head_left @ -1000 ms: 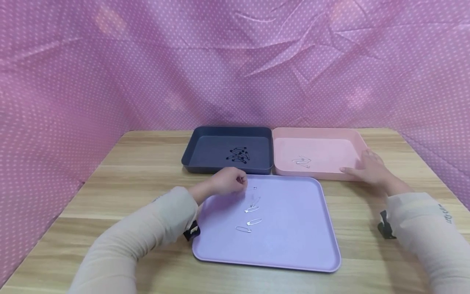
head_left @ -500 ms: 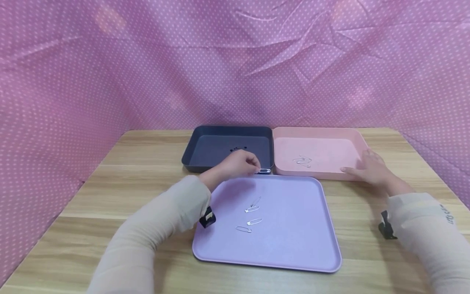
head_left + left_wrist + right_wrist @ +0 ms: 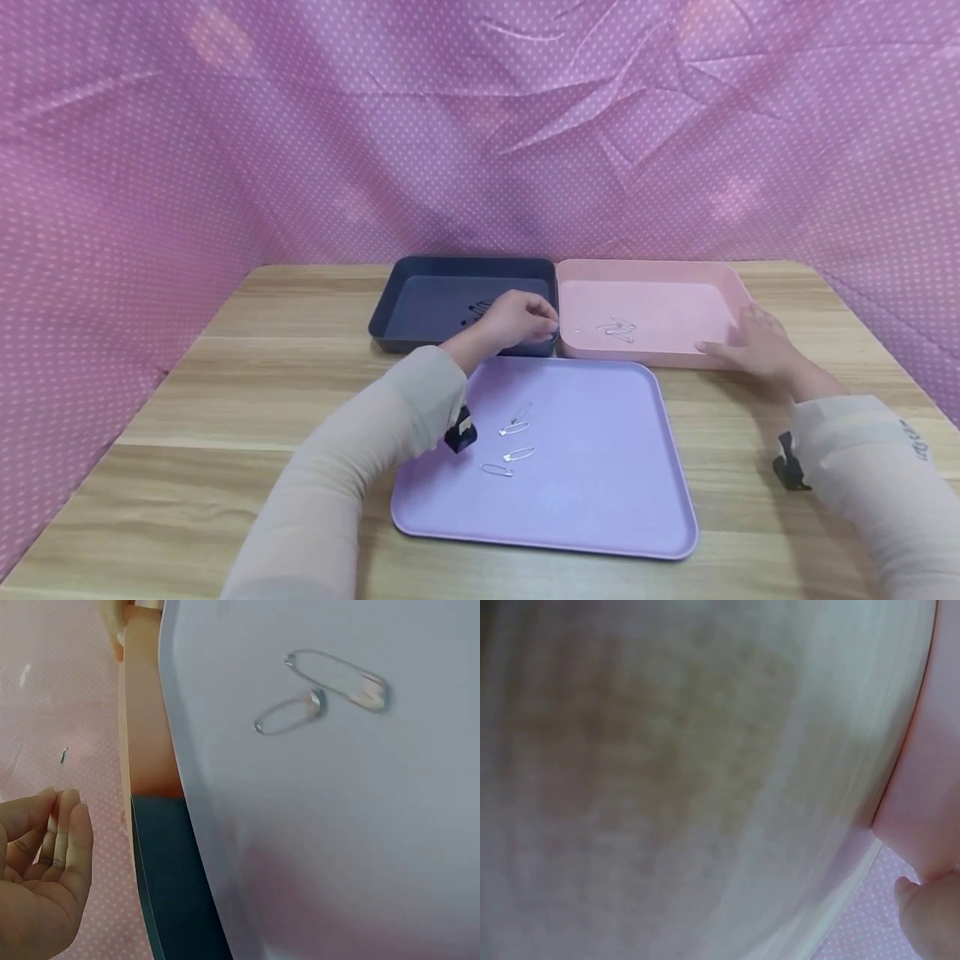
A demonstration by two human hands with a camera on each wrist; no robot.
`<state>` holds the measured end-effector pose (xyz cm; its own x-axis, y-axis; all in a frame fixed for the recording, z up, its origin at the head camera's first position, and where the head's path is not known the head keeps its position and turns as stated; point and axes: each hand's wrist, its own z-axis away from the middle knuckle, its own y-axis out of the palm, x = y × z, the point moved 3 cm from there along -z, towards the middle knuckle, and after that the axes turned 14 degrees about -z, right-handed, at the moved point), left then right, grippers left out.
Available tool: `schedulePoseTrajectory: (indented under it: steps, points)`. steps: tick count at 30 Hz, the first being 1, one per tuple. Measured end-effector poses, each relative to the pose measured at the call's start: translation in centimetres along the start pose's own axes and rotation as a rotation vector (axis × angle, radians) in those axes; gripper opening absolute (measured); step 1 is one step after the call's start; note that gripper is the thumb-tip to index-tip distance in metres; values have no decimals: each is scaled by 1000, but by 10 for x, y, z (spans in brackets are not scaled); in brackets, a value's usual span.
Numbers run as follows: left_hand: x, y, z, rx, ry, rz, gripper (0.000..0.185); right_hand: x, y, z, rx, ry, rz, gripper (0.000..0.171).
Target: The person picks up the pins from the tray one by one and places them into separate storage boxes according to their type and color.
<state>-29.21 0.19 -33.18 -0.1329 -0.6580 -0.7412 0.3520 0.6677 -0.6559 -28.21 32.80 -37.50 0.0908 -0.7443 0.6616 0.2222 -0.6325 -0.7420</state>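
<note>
My left hand (image 3: 517, 321) hovers over the front right corner of the dark grey tray (image 3: 420, 312), beside the pink tray (image 3: 645, 358). Between thumb and fingertips it pinches a silver safety pin (image 3: 63, 757), whose end sticks out in the left wrist view. Several silver safety pins (image 3: 619, 335) lie inside the pink tray. Black safety pins (image 3: 474, 317) in the grey tray are partly hidden by the left hand. At the pink tray's front right corner rests my right hand (image 3: 761, 346), thumb along the front wall and fingers along the side.
Nearer me, a flat lilac tray (image 3: 600, 475) holds several silver safety pins (image 3: 508, 473) left of its middle. All the trays stand on a wooden table (image 3: 247, 392). A pink dotted cloth (image 3: 450, 150) hangs behind it and at the sides.
My left hand has picked a safety pin off the far part of the lilac tray and carried it rightward and away, over the grey tray's corner. The right hand has stayed put.
</note>
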Motion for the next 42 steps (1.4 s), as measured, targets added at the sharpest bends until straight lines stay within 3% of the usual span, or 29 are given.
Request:
schedulePoseTrajectory:
  steps: [6,16,24,35,42]
  points:
    - [-6,13,-12,-26,1,94,8,0,3,0,0,1,-5,102]
    - [-15,31,-29,-66,-4,78,6,-2,5,2,4,-16,14,100]
    - [-23,41,-41,-130,-55,129,5,-4,3,3,-6,-17,20,98]
    - [-27,54,-54,-168,-40,201,8,-3,3,1,8,-15,76,97]
    - [-27,61,-66,-224,-73,169,7,-1,3,1,26,-3,85,96]
